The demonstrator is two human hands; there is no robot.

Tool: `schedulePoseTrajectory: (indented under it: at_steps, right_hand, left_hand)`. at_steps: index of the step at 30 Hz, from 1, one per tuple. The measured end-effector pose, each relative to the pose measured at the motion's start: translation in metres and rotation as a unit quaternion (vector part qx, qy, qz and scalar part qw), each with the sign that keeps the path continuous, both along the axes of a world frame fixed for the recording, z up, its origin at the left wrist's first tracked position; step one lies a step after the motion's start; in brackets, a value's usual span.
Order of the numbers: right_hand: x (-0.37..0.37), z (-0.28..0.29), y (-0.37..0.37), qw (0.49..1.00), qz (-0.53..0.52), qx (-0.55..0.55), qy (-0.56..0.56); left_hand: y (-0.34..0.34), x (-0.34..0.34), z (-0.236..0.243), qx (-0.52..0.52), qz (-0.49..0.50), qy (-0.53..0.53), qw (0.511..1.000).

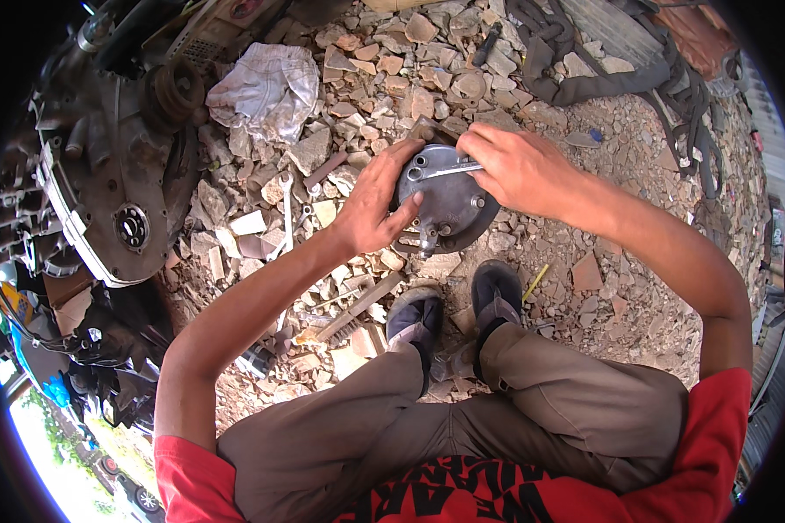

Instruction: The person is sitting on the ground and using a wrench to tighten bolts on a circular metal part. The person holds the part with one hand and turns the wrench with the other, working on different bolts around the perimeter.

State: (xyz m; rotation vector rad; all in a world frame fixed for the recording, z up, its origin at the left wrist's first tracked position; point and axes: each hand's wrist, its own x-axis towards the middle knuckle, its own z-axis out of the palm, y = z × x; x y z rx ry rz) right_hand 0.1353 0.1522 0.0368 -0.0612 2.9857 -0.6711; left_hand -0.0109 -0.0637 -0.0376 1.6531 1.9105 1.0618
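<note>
A round, dark grey metal housing (452, 202) with ports and bolts on its face is held low over the stony ground. My left hand (377, 202) grips its left side, with the thumb resting on the face and the fingers along the edge. From the right, my right hand (525, 167) is closed around a silver wrench (447, 170). The wrench lies across the upper part of the housing, its far end at a round fitting near my left fingertips. Part of its handle is hidden inside my right hand.
A large greasy engine (105, 187) stands at the left. Beside it lie a white cloth (268, 90) and a loose spanner (288, 213). A wire brush (358, 307) rests near my shoes (416, 315). Black rubber strips (615, 83) are at the far right. Broken stone covers the ground.
</note>
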Motion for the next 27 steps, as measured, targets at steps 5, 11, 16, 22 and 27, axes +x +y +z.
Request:
schedulePoseTrajectory:
  at_steps: [5, 11, 16, 22, 27]
  right_hand:
    - [-0.001, 0.003, 0.001, 0.999, -0.021, -0.040, -0.007]
    - [0.000, -0.003, 0.005, 0.999, 0.005, -0.034, -0.002]
    - [-0.004, 0.005, 0.002, 0.999, -0.023, -0.046, 0.000]
    - [-0.004, -0.001, 0.005, 0.999, -0.006, -0.036, -0.014]
    - [-0.006, 0.005, 0.005, 0.998, -0.015, -0.037, -0.041]
  left_hand:
    - [0.000, -0.001, 0.000, 0.001, -0.001, 0.006, 1.000]
    - [0.000, 0.000, 0.000, 0.000, -0.002, 0.006, 1.000]
    - [-0.001, 0.000, 0.000, -0.009, 0.003, 0.003, 1.000]
    - [0.000, 0.000, 0.000, -0.011, 0.001, 0.002, 1.000]
    - [-0.001, -0.001, -0.002, -0.008, 0.001, 0.006, 1.000]
